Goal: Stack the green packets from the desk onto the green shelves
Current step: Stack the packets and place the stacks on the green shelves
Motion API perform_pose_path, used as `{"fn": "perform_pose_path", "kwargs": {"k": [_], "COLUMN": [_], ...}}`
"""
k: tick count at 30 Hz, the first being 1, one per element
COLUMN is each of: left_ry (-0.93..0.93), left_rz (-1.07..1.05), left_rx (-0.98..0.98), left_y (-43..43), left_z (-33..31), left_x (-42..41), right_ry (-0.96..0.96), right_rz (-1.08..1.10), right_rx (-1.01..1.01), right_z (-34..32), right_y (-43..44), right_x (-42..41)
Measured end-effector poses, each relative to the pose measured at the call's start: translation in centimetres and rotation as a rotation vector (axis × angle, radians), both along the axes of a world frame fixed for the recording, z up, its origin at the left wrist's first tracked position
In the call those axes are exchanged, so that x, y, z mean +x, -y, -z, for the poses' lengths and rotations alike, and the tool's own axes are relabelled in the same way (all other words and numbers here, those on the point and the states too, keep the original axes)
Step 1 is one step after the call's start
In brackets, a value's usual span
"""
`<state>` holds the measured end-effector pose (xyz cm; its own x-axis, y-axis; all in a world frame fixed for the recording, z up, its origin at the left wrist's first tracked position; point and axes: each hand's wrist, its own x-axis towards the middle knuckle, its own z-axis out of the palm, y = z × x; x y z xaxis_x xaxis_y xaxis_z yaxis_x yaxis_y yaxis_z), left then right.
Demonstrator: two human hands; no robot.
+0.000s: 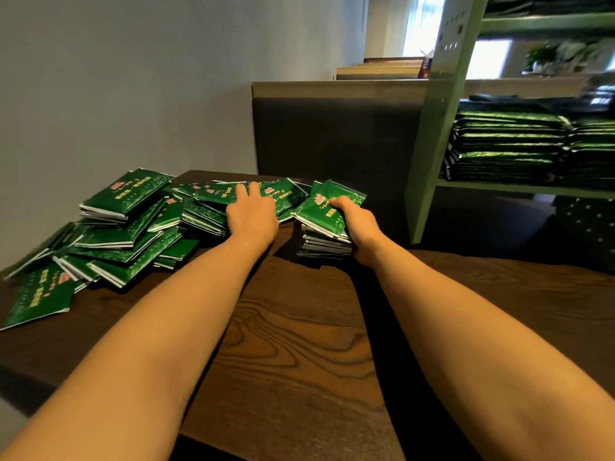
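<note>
Firstly, right hand (357,224): curled round the near right side of a stack (324,227), thumb laid on its top packet; the other fingers are hidden behind the stack.
Left hand (253,212): flat, palm down, two straight fingers showing, resting on the right end of the heap (133,227); it grips nothing.
Stack: several green packets with silver edges, standing on the desk (299,327) near its far edge, just right of the left hand; the top packet is tilted and skewed.
Heap: loose green packets overlapping at all angles, spread from the far edge down along the desk's left edge.
Writing: each packet face carries a pink-red crest and rows of yellow characters, with pale scrollwork at the border; too blurred to read.
Desk: dark wood with strong grain.
Shelves (436,134): pale green with a perforated upright, beyond the desk's far right corner.
Shelf packets (506,144): neat flat stacks on the middle shelf, well apart from both hands.
Partition (332,134): dark panel behind the desk's far edge.
</note>
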<state>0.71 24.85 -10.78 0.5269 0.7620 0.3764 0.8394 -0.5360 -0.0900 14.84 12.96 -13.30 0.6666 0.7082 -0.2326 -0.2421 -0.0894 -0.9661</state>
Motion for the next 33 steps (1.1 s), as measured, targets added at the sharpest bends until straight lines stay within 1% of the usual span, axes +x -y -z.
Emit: {"fn": "perform_pose_path", "kwargs": {"k": [2, 4, 6, 8, 9, 11, 16, 19, 20, 21, 23, 25, 27, 33], "left_ry": [-0.047, -0.068, -0.048, -0.013, -0.003, -0.003, -0.107, -0.069, -0.015, 0.069, 0.314, 0.55, 0.725, 1.04], "left_rz": [0.046, 0.107, 0.168, 0.191, 0.184, 0.144, 0.022, 0.074, 0.11, 0.144, 0.186, 0.171, 0.167, 0.144], "left_rx": [0.084, 0.123, 0.076, -0.037, -0.073, -0.079, -0.054, 0.027, 0.047, 0.026, -0.12, -0.286, -0.405, -0.765], "left_y": [-0.4, -1.0, -1.7, -2.0, -1.9, -1.8, -1.7, -1.8, -1.7, -1.5, -0.7, 0.1, 1.3, 6.4], "left_z": [0.3, 0.5, 0.5, 0.2, 0.2, 0.2, 0.4, 0.1, 0.1, 0.1, 0.0, -0.1, -0.2, -0.2], "left_x": [-0.1, -0.2, 0.0, 0.4, 0.6, 0.8, 1.2, 1.1, 1.0, 0.8, 0.5, 0.1, -0.6, -2.9], "right_ry": [-0.002, -0.011, -0.023, -0.021, -0.019, -0.018, 0.006, 0.01, 0.008, 0.005, -0.015, -0.051, -0.094, -0.26], "right_rz": [-0.006, -0.008, -0.027, -0.034, -0.034, -0.038, -0.041, -0.036, -0.031, -0.031, -0.021, 0.007, 0.025, 0.026], "right_rx": [-0.012, 0.01, 0.034, 0.038, 0.039, 0.039, 0.044, 0.052, 0.068, 0.089, 0.128, 0.147, 0.166, 0.222], "right_z": [-0.1, -0.5, -0.9, -1.0, -1.0, -0.8, -0.8, -0.5, -0.3, -0.2, -0.3, -0.4, -0.6, -1.7], "right_y": [0.1, 0.5, 0.8, 0.8, 0.9, 0.7, 0.7, 0.8, 0.8, 0.9, 1.4, 2.1, 2.9, 7.3], "right_x": [0.0, -0.3, -0.7, -0.8, -0.7, -0.5, -0.4, -0.4, -0.4, -0.4, -0.7, -1.1, -1.8, -4.7]}}
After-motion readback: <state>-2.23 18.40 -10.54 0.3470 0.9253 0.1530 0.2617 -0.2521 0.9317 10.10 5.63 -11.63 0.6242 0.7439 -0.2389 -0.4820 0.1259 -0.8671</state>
